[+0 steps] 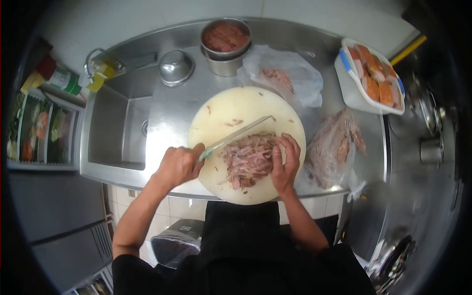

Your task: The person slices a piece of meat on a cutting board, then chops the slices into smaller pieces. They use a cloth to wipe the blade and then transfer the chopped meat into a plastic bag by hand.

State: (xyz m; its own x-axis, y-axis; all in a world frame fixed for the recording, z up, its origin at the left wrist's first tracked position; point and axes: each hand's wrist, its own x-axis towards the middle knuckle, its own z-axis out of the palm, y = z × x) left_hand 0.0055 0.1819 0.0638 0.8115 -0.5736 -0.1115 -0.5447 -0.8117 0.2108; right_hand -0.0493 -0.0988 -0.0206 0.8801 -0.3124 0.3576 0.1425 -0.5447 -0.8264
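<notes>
My left hand (pixel 180 165) is closed round the pale green handle of a knife (pixel 238 132). The blade points to the upper right, lying along the far side of a heap of sliced meat (pixel 249 158). Against the right side of that heap rests my right hand (pixel 286 161), fingers bent and apart from the thumb, pressing on the meat. Under it all is a round, cream-coloured cutting board (pixel 244 105), with small meat scraps scattered over its surface. The knife's edge contact with the meat is hard to make out.
Behind the board stand stacked metal containers (pixel 225 61) with meat on top, an upturned metal bowl (pixel 176 67) and a plastic bag (pixel 307 81) with meat scraps. To the right lie bagged meat (pixel 332 147) and a white tub (pixel 348 81) of orange-brown blocks. A sink (pixel 114 142) is at left.
</notes>
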